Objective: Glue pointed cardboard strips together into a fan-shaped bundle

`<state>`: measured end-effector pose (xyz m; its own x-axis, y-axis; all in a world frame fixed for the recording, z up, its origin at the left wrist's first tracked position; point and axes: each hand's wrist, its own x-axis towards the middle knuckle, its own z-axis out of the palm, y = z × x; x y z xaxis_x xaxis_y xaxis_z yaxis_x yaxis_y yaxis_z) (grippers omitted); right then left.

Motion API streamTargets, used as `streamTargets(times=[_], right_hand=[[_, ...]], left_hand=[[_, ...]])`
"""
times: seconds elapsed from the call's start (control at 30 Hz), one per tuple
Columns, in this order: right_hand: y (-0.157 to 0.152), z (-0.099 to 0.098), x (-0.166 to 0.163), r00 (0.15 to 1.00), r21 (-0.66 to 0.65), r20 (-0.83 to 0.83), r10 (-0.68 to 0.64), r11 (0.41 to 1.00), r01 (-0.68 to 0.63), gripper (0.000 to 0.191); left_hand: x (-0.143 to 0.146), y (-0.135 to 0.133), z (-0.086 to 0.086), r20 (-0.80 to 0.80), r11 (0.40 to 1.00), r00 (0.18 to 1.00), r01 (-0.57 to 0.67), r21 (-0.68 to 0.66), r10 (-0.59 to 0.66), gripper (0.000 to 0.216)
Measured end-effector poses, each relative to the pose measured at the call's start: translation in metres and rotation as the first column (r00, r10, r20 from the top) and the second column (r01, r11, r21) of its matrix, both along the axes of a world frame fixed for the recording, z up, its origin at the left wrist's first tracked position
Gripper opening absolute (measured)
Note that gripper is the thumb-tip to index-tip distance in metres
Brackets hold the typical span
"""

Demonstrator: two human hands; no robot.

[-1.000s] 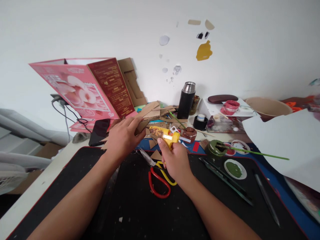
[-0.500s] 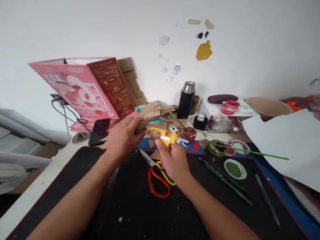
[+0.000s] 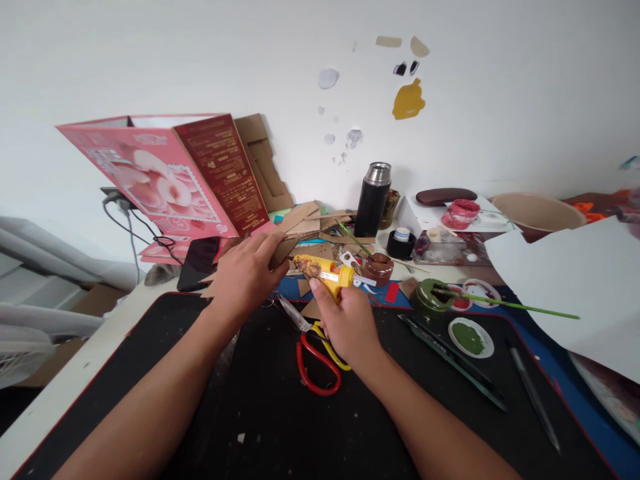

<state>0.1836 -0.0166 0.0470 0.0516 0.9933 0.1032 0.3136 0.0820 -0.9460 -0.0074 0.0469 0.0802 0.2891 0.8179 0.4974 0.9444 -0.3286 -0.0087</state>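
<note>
My right hand (image 3: 349, 321) is wrapped around the handle of a yellow glue gun (image 3: 330, 273), whose stained brown nozzle end points left. A clear glue stick (image 3: 364, 281) sticks out of its back. My left hand (image 3: 245, 270) is closed over a piece of brown cardboard (image 3: 209, 288); its pointed edge shows at the left of the hand, and the palm hides most of it. The nozzle tip is close to the left thumb; whether it touches the cardboard I cannot tell. Below the glue gun lie scissors (image 3: 320, 392) with red and yellow handles.
Cardboard scraps (image 3: 303, 220) are heaped behind my hands, beside a pink box (image 3: 160, 177) and a black thermos (image 3: 373, 207). A phone (image 3: 197, 265) lies at left. Paint jars (image 3: 433, 298), a green-stained lid (image 3: 470, 337) and pens (image 3: 533, 393) are at right on the black mat (image 3: 280, 433).
Almost nothing differs. Both hands and the glue gun keep their places, apart from a very slight shift of the gun's nozzle end.
</note>
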Motion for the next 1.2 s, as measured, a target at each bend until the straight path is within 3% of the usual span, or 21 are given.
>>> streamTargets(times=[1.2], right_hand=[[0.0009,-0.0025,-0.0032,0.998,0.115,0.068,0.015,0.993,-0.022,0.055]], left_hand=[[-0.0025,0.0005,0.0008,0.019,1.0,1.0,0.017,-0.001,-0.017,0.043]])
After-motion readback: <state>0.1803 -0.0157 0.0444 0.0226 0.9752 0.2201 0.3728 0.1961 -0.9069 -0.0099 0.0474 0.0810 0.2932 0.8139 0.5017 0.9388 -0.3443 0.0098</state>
